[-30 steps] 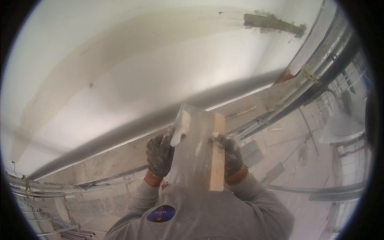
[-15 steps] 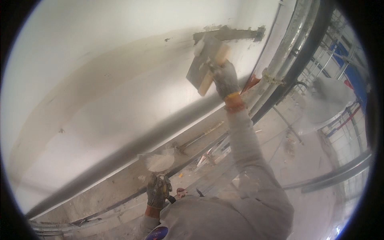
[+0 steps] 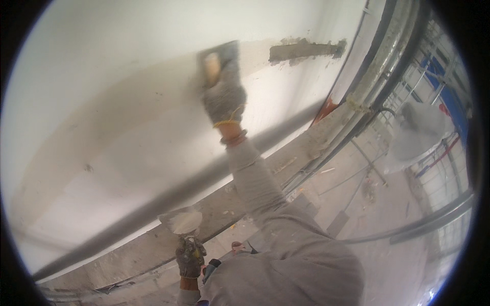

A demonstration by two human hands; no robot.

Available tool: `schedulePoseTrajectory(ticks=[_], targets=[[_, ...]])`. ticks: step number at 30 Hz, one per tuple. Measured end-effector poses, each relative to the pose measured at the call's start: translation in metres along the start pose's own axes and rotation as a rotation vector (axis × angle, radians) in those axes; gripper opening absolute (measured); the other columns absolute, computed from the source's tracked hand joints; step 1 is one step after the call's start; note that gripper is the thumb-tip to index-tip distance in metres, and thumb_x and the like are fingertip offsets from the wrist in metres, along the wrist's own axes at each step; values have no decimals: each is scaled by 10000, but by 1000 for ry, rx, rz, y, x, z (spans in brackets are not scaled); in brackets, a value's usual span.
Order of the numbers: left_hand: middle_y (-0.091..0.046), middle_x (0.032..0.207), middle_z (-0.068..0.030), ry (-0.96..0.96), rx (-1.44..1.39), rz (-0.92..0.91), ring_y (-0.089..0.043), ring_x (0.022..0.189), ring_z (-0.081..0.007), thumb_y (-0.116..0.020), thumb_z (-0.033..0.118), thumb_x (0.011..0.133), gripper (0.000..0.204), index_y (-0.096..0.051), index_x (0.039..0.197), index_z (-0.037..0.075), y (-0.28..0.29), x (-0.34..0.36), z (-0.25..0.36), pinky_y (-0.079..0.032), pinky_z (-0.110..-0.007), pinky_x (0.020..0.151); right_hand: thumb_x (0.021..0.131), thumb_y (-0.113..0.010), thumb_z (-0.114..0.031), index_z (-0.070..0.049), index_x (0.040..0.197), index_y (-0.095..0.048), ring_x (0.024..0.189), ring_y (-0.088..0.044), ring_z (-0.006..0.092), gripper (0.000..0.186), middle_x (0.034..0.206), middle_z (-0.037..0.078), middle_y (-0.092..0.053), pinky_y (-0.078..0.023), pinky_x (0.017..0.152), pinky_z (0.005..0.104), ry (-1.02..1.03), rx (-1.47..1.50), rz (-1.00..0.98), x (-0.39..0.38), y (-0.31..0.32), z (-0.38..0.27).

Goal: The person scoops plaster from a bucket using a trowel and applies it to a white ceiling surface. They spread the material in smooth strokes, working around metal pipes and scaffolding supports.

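My gloved right hand [image 3: 224, 97] is closed on the wooden handle of a flat metal trowel [image 3: 229, 49], somewhat blurred, which lies against the white wall [image 3: 127, 61] on a faint beige band of skim coat. To its right is a rough grey patch [image 3: 301, 50] in the wall. Low in the view, my gloved left hand [image 3: 190, 255] is closed on the handle of a wide putty knife [image 3: 181, 220] loaded with pale plaster, held over the dusty ledge along the wall's foot.
The ledge [image 3: 117, 263] runs diagonally to metal tubes [image 3: 380, 61] at the upper right. Beyond them are scaffold bars [image 3: 439, 81], a blue panel [image 3: 457, 122] and a pale sheet-like object [image 3: 418, 127]. Lower right, a curved metal rail [image 3: 434, 224] crosses above a dusty floor [image 3: 388, 260].
The trowel, earlier held with both hands low by my chest, went up to the grey patch, then moved left along the wall. My left hand dropped lower, holding the plaster-loaded knife.
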State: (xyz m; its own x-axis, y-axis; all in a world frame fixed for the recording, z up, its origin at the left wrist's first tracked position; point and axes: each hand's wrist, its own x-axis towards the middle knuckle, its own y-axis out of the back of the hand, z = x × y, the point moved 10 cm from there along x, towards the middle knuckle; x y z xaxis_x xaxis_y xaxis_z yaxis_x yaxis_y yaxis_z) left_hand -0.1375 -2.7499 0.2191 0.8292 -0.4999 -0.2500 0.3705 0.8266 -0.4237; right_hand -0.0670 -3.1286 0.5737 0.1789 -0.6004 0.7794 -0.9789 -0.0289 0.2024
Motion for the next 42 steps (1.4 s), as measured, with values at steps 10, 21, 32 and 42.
schedulePoseTrajectory(ticks=[10, 21, 32, 42], targets=[[-621, 762, -46, -42, 24, 112, -617, 578, -168, -624, 255, 1003, 170, -568, 990, 95, 54, -4, 40, -493, -288, 460, 847, -647, -121, -14, 1186, -623, 866, -715, 396, 357, 1001, 223, -711, -573, 748, 456, -243, -88, -153, 6, 74, 22], [-640, 823, -67, 66, -103, 131, -627, 655, -187, -682, 240, 971, 197, -598, 1024, 70, 98, -27, 14, -525, -308, 541, 848, -600, -113, -110, 1479, -497, 846, -721, 341, 639, 935, 175, -739, -578, 714, 425, -169, -150, 54, 24, 26, 15], [-642, 811, -84, 8, 37, 104, -637, 593, -174, -658, 257, 983, 216, -567, 1073, 82, 116, -30, 68, -464, -256, 413, 909, -650, -215, 46, 1457, -436, 1081, -687, 379, 644, 1324, 277, -609, -568, 909, 450, 368, -114, -152, -157, -65, -202], [-664, 829, -98, -7, -31, 115, -641, 598, -188, -663, 248, 980, 209, -601, 1042, 58, 121, -34, 45, -485, -275, 434, 929, -612, -214, -28, 1049, -640, 727, -684, 350, 224, 795, 186, -677, -544, 690, 481, -142, -148, 146, 20, 86, 17]])
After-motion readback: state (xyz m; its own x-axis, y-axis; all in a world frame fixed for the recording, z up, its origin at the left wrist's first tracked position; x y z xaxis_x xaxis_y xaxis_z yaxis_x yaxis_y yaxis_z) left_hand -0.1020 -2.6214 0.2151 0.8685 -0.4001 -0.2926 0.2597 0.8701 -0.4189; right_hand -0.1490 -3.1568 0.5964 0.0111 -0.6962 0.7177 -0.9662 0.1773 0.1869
